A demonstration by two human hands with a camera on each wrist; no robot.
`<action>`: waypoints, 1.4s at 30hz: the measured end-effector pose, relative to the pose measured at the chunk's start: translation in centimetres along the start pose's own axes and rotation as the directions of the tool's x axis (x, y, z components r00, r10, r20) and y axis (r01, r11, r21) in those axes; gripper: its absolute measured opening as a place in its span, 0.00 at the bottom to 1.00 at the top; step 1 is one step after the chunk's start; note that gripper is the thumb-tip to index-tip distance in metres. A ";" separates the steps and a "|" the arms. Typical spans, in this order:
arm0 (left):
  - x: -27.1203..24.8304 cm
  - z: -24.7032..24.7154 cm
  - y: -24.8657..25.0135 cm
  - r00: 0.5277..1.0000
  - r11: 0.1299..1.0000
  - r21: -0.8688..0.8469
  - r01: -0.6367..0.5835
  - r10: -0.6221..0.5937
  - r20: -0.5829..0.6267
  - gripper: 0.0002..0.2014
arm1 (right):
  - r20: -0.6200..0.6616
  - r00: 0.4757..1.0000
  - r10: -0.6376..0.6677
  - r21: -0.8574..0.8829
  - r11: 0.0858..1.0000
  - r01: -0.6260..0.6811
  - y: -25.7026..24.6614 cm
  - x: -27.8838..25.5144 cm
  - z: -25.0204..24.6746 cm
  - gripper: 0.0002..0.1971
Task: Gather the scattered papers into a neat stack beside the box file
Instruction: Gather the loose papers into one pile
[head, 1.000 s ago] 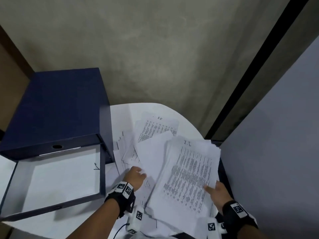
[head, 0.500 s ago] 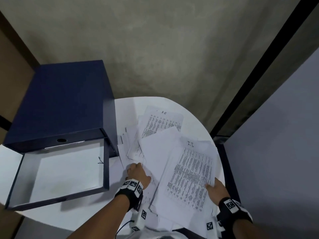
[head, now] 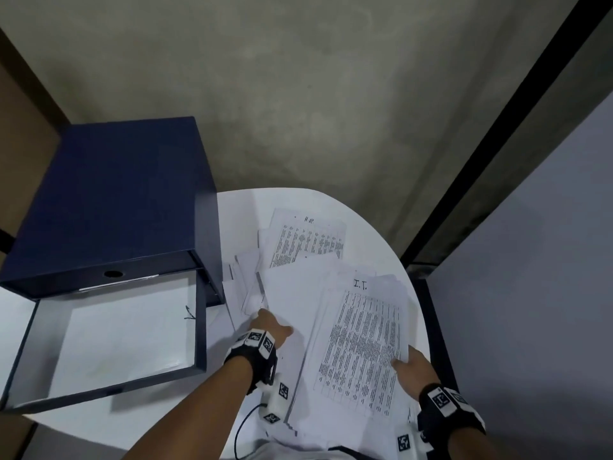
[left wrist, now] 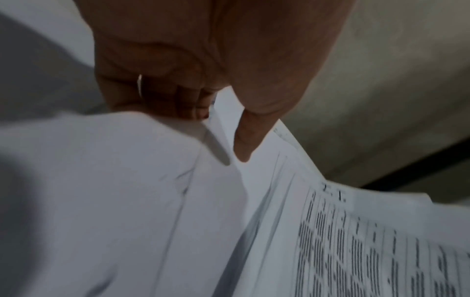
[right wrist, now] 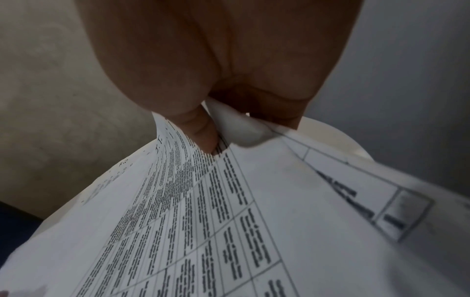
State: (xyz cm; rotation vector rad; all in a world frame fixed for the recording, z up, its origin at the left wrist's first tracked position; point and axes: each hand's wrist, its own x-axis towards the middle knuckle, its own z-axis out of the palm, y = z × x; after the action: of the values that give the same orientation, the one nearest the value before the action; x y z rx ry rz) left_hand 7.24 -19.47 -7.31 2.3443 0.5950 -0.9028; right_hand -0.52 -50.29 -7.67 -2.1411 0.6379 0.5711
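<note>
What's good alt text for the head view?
Two hands gather loose printed papers on a round white table: the left hand pinches blank sheets, the right hand grips the sheet headed "I.T.". An open navy box file sits left.

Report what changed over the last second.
Little changed. The left hand slid slightly further onto the blank sheets, gripping them. The right hand still pinches the I.T. sheet. The box file and H.R. sheet stayed put.

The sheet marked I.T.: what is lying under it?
More white papers, fanned out unevenly on the table. Their print is covered. The I.T. sheet tops them.
</note>
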 end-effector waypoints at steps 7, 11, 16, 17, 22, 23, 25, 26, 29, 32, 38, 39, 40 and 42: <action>-0.8 1.2 -0.7 0.993 0.977 -0.189 -0.100 0.086 -0.080 0.24 | 0.085 0.996 0.022 0.011 1.000 -0.023 0.2 -0.5 0.3 0.17; -2.9 -1.4 0.1 0.940 0.919 -0.287 -0.272 0.189 -0.285 0.18 | 0.024 0.998 0.058 0.066 0.996 -0.059 0.6 -0.5 -0.2 0.16; -6.7 -6.4 1.8 0.833 0.826 -0.342 -0.448 0.246 -0.496 0.20 | -0.002 0.998 0.067 0.053 0.996 -0.067 1.3 -0.5 -0.1 0.18; -7.6 -7.3 2.1 0.807 0.808 -0.347 -0.476 0.244 -0.538 0.20 | -0.008 0.998 0.065 0.045 0.997 -0.065 1.2 -0.7 0.0 0.19; -9.4 -10.7 2.5 0.698 0.683 -0.441 -0.582 0.141 -0.702 0.10 | -0.020 0.999 0.043 0.035 0.999 -0.042 0.6 -1.1 0.3 0.19; -9.3 -11.0 2.4 0.701 0.648 -0.481 -0.591 0.117 -0.704 0.09 | -0.018 0.999 0.036 0.033 0.999 -0.036 0.5 -1.1 0.4 0.19; -9.1 -11.3 2.0 0.709 0.606 -0.526 -0.597 0.093 -0.699 0.08 | -0.010 1.000 0.020 0.028 0.999 -0.020 0.2 -1.1 0.5 0.19; -9.0 -11.2 1.9 0.717 0.600 -0.534 -0.596 0.099 -0.690 0.08 | -0.004 1.000 0.018 0.027 0.999 -0.018 0.0 -1.2 0.6 0.20; -8.0 -9.3 1.3 0.810 0.627 -0.584 -0.516 0.135 -0.571 0.13 | 0.018 1.000 -0.014 0.057 0.998 0.013 -0.3 -1.4 0.6 0.21; -6.5 -5.7 0.4 0.908 0.745 -0.557 -0.368 0.160 -0.386 0.15 | 0.025 1.000 -0.002 0.146 0.989 -0.002 -0.3 -1.5 0.7 0.18; -4.6 -1.2 -2.3 0.966 0.912 -0.343 -0.226 0.165 -0.198 0.19 | 0.006 1.000 0.017 0.175 0.984 -0.018 -0.6 -2.6 0.5 0.21; -4.3 -1.0 -2.7 0.968 0.913 -0.340 -0.226 0.170 -0.187 0.19 | 0.000 1.000 0.012 0.170 0.985 -0.012 -0.5 -2.6 0.5 0.22; -4.2 -1.0 -2.9 0.966 0.907 -0.346 -0.240 0.185 -0.183 0.20 | -0.006 1.000 0.024 0.169 0.985 -0.022 -0.4 -2.6 0.4 0.23; -4.2 -1.2 -2.9 0.954 0.892 -0.349 -0.287 0.234 -0.188 0.20 | -0.001 1.000 0.022 0.175 0.984 -0.021 -0.3 -2.7 0.4 0.23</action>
State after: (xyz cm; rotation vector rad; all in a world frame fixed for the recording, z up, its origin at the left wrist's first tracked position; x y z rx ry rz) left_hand 3.30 -17.40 -4.56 2.0835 0.4450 -0.4547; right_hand -2.49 -49.17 -6.16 -1.9733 0.6881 0.5049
